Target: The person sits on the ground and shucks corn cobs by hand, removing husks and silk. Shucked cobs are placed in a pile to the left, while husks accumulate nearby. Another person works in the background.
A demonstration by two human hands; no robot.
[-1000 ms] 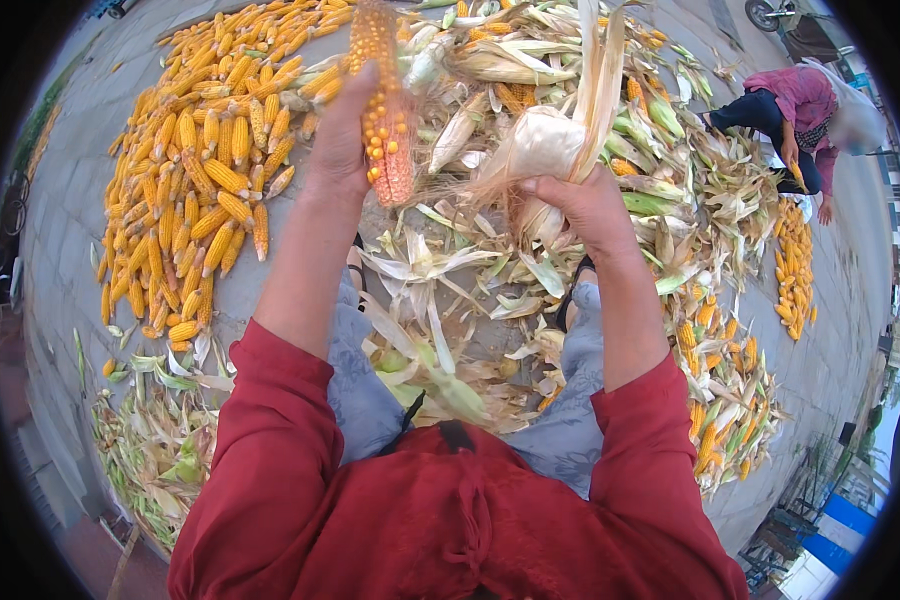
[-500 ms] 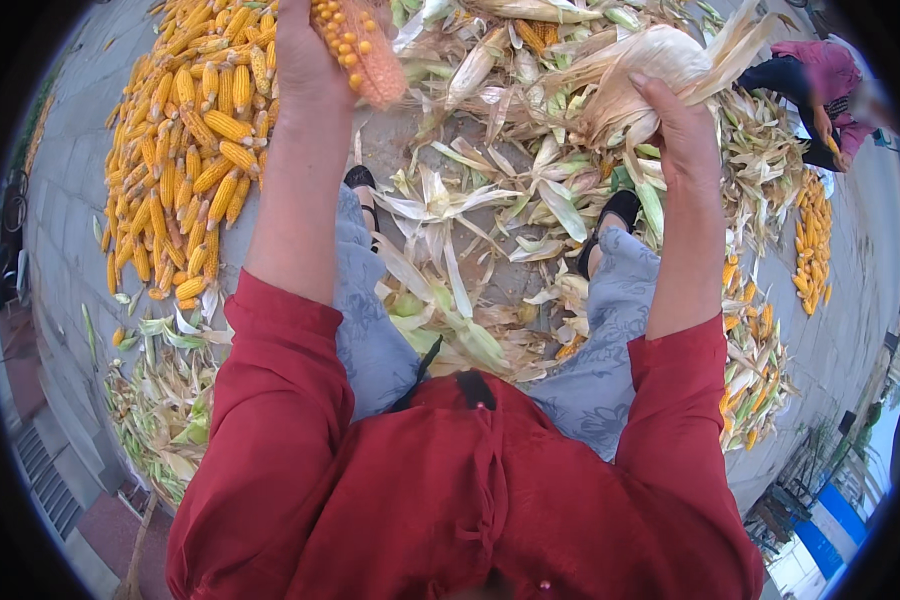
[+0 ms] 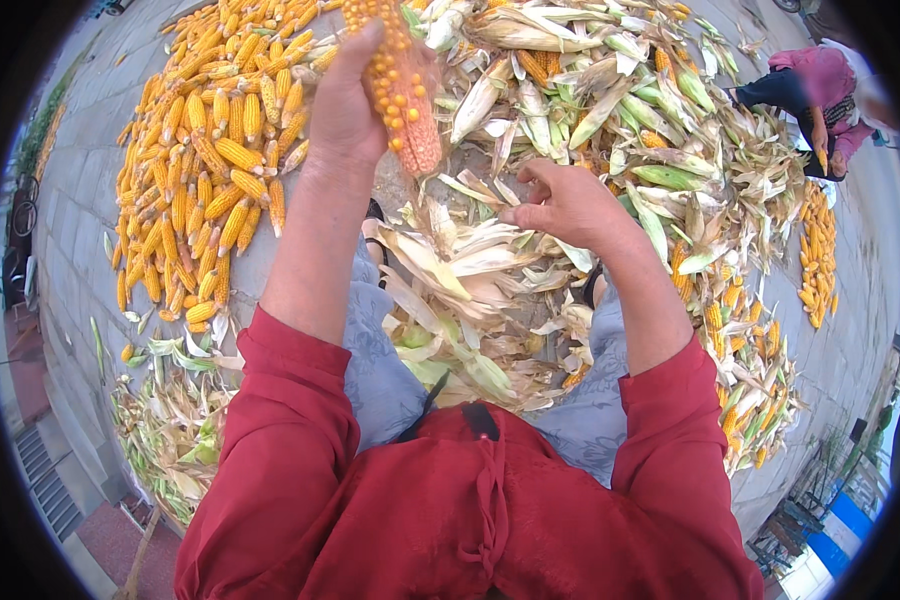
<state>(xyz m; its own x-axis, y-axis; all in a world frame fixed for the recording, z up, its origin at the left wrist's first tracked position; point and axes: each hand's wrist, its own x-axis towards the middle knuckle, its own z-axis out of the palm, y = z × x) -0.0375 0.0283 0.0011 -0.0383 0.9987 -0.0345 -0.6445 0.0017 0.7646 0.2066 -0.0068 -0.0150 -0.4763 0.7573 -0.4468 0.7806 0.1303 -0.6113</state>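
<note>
A corn cob [image 3: 401, 100] with sparse yellow kernels and a bare pinkish end is gripped in my left hand [image 3: 348, 115], raised at the upper middle. My right hand [image 3: 570, 207] holds nothing; thumb and forefinger are apart, over the loose pale husks [image 3: 460, 255] between my feet. To the left of my left hand lies a large heap of bare yellow corn cobs [image 3: 205, 165]. Beyond my right hand spreads a pile of corn ears in husks [image 3: 660, 150], green and straw-coloured.
A person [image 3: 820, 90] in a pink top bends over at the far right, holding an ear of corn. Below that person lies a smaller row of yellow cobs [image 3: 818, 255]. Green and dry husks [image 3: 175, 430] are heaped at the lower left. Grey paving [image 3: 75, 250] surrounds the heaps.
My right hand has let go of the papery husk and moved left and down; the husk now lies among those between my feet. My left hand has come slightly right and lower with the cob.
</note>
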